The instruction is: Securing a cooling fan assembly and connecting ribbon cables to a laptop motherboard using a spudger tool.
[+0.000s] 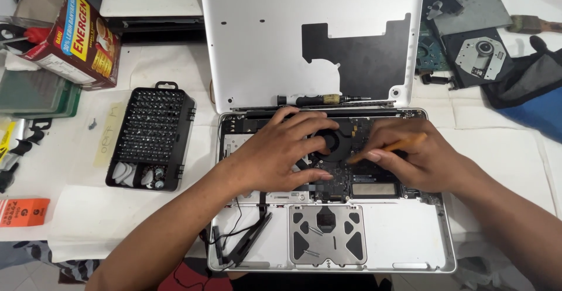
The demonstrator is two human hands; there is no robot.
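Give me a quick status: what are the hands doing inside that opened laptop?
Left hand flat on the laptop's board, steadying. Right hand holds an orange pry tool, tip beside the fan. Tweezers lie clear, lower left.

Bare counter (88, 221) left-front of the open laptop (386, 238) gives free passage. Bit case (152, 136) blocks the left flank, removed bottom cover (263, 39) the rear. Right side looks crowded by an optical drive (480, 54) and probably a blue bag (535, 101).

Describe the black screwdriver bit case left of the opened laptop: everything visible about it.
The bit case is a black plastic-looking rectangular tray lying flat and open on the white table, just left of the opened laptop. Dense rows of small metal bits stand in its upper section; the lower compartments hold a few silvery and white pieces. A small loop handle sticks out at its far end. Neither hand touches it.
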